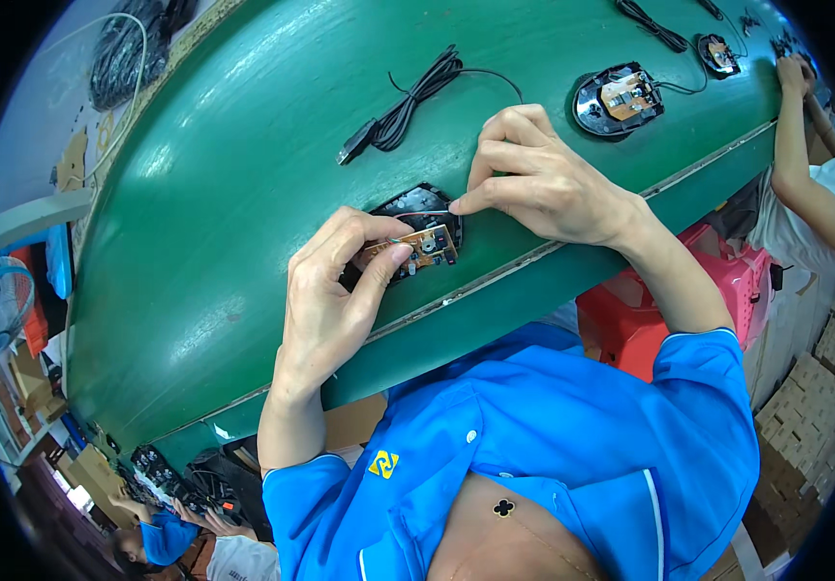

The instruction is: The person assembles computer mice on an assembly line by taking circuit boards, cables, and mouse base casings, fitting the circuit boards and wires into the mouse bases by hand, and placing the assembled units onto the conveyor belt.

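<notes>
My left hand (332,290) pinches a small brown circuit board (427,248) between thumb and fingers. The board sits tilted over a black computer mouse base (421,198), partly hiding it. From the board, thin wires (425,212) run across the base to the fingertips of my right hand (555,184). That hand is closed in a pinch on the cable where it meets the base's edge; the exact grip is partly hidden. Beyond my hands lies the rest of the cable, a tied black USB cable (408,108), its loose run passing behind my right fingers.
On the curved green table (214,232), another mouse base with its board (621,99) lies to the right, and a further one (718,55) farther off. A co-worker's arms (804,145) are at the far right. Pink-red plastic stools (630,310) stand below the table edge.
</notes>
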`<control>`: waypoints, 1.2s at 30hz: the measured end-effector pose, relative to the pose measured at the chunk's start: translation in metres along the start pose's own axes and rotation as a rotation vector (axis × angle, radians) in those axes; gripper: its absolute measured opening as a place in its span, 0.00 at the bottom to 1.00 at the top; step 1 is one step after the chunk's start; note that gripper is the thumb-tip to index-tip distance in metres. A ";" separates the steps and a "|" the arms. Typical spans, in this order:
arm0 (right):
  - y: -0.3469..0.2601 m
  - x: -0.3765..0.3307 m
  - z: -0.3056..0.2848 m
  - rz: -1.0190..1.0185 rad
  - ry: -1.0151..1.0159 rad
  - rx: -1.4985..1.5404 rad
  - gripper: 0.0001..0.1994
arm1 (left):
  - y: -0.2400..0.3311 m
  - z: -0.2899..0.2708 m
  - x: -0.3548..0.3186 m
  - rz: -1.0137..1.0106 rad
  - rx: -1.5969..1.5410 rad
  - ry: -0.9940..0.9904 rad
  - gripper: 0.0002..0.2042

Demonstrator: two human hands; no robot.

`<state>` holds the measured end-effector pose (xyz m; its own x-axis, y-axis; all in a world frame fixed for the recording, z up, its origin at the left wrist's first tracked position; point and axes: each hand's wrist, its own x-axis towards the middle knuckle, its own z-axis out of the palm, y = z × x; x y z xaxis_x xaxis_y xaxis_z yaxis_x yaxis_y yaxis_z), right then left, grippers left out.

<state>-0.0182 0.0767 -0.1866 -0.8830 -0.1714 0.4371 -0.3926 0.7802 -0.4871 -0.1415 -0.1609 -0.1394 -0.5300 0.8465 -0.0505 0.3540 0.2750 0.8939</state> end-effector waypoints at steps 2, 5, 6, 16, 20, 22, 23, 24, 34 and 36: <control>0.000 -0.001 0.000 -0.018 -0.005 -0.033 0.08 | 0.000 0.001 0.000 0.005 -0.001 0.000 0.04; 0.000 -0.002 0.001 -0.072 0.015 -0.090 0.08 | 0.000 0.001 0.001 0.011 0.007 0.000 0.04; 0.000 -0.002 0.002 -0.091 0.021 -0.109 0.09 | 0.000 0.002 0.001 0.012 0.009 0.000 0.04; -0.007 -0.004 -0.007 -0.087 -0.119 -0.259 0.09 | 0.002 0.005 0.004 0.001 -0.007 0.009 0.04; -0.014 0.003 -0.021 -0.052 -0.146 -0.244 0.11 | 0.001 0.008 0.003 0.003 0.020 0.030 0.04; -0.018 0.005 -0.022 -0.048 -0.156 -0.239 0.12 | 0.002 0.010 0.003 0.003 0.029 0.044 0.04; -0.022 0.005 -0.018 -0.011 -0.103 -0.154 0.13 | 0.002 0.010 0.003 0.003 0.033 0.047 0.04; -0.025 0.005 -0.014 0.026 -0.051 -0.069 0.14 | 0.002 0.011 0.004 0.001 0.037 0.050 0.04; -0.019 0.006 -0.001 0.124 0.002 0.160 0.19 | 0.010 0.015 0.010 0.016 0.191 0.065 0.07; -0.017 0.006 -0.002 0.136 0.025 0.163 0.20 | 0.009 0.015 0.011 0.124 0.327 0.077 0.09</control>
<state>-0.0165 0.0631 -0.1743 -0.9249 -0.0549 0.3762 -0.3083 0.6872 -0.6578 -0.1321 -0.1424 -0.1384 -0.5195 0.8492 0.0942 0.6404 0.3141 0.7008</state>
